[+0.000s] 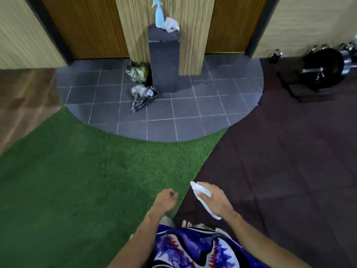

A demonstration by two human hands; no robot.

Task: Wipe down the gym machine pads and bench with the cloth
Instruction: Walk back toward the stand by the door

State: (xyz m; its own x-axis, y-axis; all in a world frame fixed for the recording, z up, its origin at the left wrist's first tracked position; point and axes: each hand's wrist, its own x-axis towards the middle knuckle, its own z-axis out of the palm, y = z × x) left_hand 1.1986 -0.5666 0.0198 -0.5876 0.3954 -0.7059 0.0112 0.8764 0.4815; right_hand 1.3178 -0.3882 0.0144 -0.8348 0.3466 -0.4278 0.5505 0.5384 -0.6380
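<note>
My right hand [216, 200] grips a white folded cloth [201, 192] low in the view, over the dark rubber floor. My left hand [165, 199] hangs beside it with fingers loosely curled and holds nothing. Straight ahead a dark pedestal [164, 60] stands against a striped pillar, with a light blue spray bottle [159, 15] and a crumpled pale cloth [171, 25] on its top. No gym pad or bench shows in the frame.
Two dark plastic bags [142, 88] lie on the grey tiled half-circle [193, 113] left of the pedestal. Green turf [77, 171] spreads to the left. A black weight plate on a stand [320, 70] and dumbbells sit at the far right.
</note>
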